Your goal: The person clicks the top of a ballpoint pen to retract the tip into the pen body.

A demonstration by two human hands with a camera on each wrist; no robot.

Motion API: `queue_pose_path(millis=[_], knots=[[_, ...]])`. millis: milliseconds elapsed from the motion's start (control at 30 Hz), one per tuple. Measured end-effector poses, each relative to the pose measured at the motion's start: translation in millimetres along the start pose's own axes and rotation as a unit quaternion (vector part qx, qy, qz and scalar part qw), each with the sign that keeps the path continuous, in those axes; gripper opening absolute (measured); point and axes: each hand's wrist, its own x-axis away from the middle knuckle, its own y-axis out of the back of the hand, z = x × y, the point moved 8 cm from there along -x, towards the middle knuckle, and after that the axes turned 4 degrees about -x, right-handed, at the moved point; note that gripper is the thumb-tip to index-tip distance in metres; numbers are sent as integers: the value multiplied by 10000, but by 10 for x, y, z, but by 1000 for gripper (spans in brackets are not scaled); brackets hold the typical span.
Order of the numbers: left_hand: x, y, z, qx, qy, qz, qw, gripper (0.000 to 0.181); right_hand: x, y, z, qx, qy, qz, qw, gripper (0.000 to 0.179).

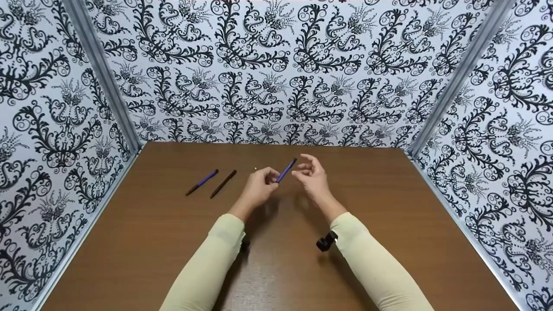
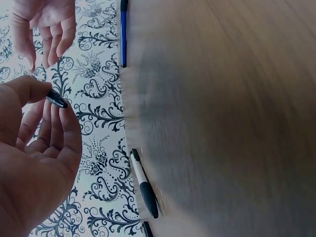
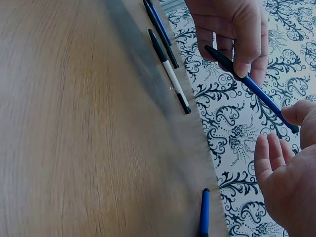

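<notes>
My left hand (image 1: 259, 185) pinches a blue pen (image 1: 286, 171) between thumb and fingers near its black grip. The pen tilts up and away above the table. In the left wrist view only its black tip end (image 2: 58, 98) shows. My right hand (image 1: 314, 181) is beside the pen's far end, its fingers apart and loosely bent. In the right wrist view the right thumb (image 3: 296, 112) is close to that end; whether it touches cannot be told. A white pen with a black grip (image 3: 172, 76) lies on the table, mostly behind my left hand in the head view.
On the left of the brown table (image 1: 276, 268) lie a blue-and-black pen (image 1: 202, 182) and a dark pen (image 1: 223, 184), side by side. Another blue pen (image 3: 205, 212) lies apart from them. Patterned walls (image 1: 276, 77) enclose the table at the back and sides.
</notes>
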Motion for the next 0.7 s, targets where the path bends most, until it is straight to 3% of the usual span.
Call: queue_pose_path(millis=[367, 700], knots=[[6, 30, 114, -213, 178, 109, 9996, 17, 31, 76, 12, 516, 28, 139, 9986, 57], [1, 30, 314, -320, 460, 162, 9983, 16, 38, 180, -33, 754, -22, 273, 9968, 56]])
